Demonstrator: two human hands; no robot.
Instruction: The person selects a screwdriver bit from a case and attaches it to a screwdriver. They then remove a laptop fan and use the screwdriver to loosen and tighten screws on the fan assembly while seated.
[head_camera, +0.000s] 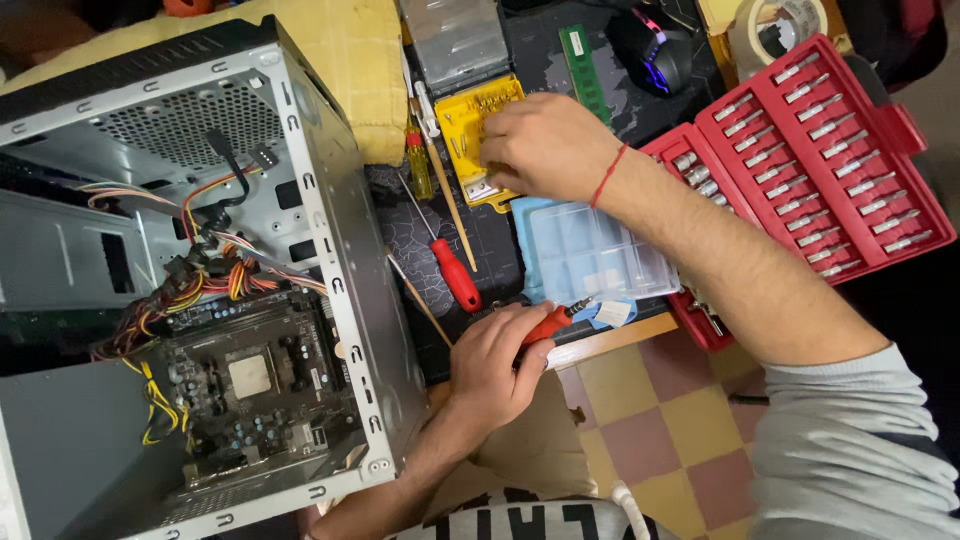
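Screwdriver handle (548, 323), red, sits clamped in the left hand (495, 365) just right of the open computer case (330, 250). Beyond it, the right hand (545, 145) pinches its fingertips into a yellow bit case (470, 120), beside a red bit set (830, 150).

Yellow bit case (470, 130), red-handled screwdriver (548, 322)
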